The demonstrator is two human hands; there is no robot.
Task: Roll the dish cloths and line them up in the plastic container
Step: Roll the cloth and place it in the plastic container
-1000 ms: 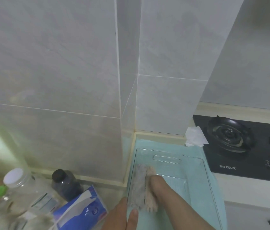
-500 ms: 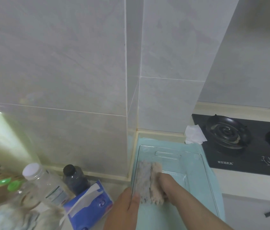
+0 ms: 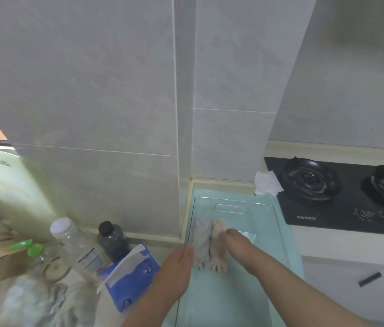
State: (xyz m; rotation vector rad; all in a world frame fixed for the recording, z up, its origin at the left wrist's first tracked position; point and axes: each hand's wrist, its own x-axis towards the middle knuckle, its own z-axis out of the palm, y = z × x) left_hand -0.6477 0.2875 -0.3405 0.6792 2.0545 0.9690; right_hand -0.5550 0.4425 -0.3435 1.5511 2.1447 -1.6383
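Observation:
A clear plastic container (image 3: 266, 208) lies on a pale green mat. Two rolled dish cloths lie side by side along its left part: a grey roll (image 3: 201, 241) and, touching it on the right, a beige roll (image 3: 218, 246). My left hand (image 3: 174, 267) is outside the container's left wall. Its thumb lies over the rim next to the grey roll, and its fingers are hidden. My right hand (image 3: 237, 241) is inside the container and presses against the beige roll's right side. A blurred fuzzy cloth (image 3: 35, 303) lies at the lower left.
Left of the container stand a clear bottle (image 3: 77, 246), a dark bottle (image 3: 112, 241), a blue tissue pack (image 3: 132, 274) and a pale green board (image 3: 14, 192). A black gas hob (image 3: 342, 192) sits to the right, with white paper (image 3: 267, 182) by it. Tiled walls close the back.
The view has shifted, so the bottles and tissue pack show more. My left thumb has moved up to the rim beside the grey roll. My right hand stays against the beige roll.

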